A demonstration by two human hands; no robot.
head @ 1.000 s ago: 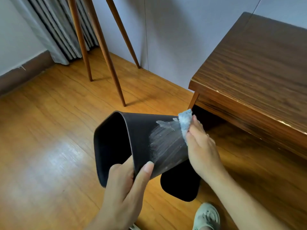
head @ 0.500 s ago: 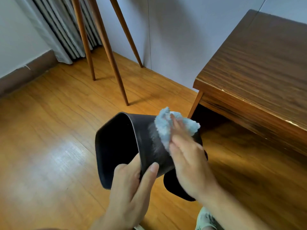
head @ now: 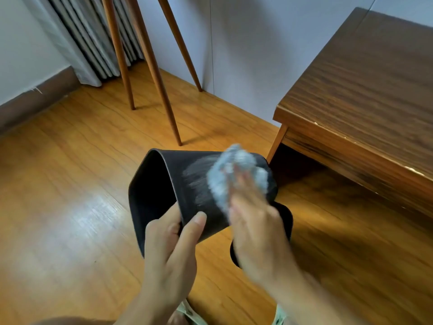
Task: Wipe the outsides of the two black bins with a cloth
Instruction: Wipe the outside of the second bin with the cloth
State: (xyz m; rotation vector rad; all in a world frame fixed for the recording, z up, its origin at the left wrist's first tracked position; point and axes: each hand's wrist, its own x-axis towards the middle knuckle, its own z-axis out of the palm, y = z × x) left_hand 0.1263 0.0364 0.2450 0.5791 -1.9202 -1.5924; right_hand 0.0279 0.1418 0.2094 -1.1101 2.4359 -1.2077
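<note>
Head view looks down on a black bin [head: 187,184] held on its side above the wooden floor [head: 70,184], its open mouth turned to the left. The left hand [head: 171,249] grasps the bin at the near rim — fingers hooked inside the opening, thumb laid flat along the outer wall. The right hand [head: 255,228], blurred, presses a pale blue cloth [head: 234,174] against the upper outside of the bin; the cloth is bunched under the fingers, though the blur hides just how they curl about it. A dull grey smear shows on the black wall just left of the cloth. Below the right hand a second black bin [head: 287,221] stands on the floor, mostly hidden by the hand and wrist. To the right a dark wooden table [head: 363,90] stands near the grey wall — three slanted wooden legs [head: 150,66] rise at upper left, beside a grey curtain [head: 89,43]. Light-coloured footwear [head: 187,315] peeks in at the bottom edge.
</note>
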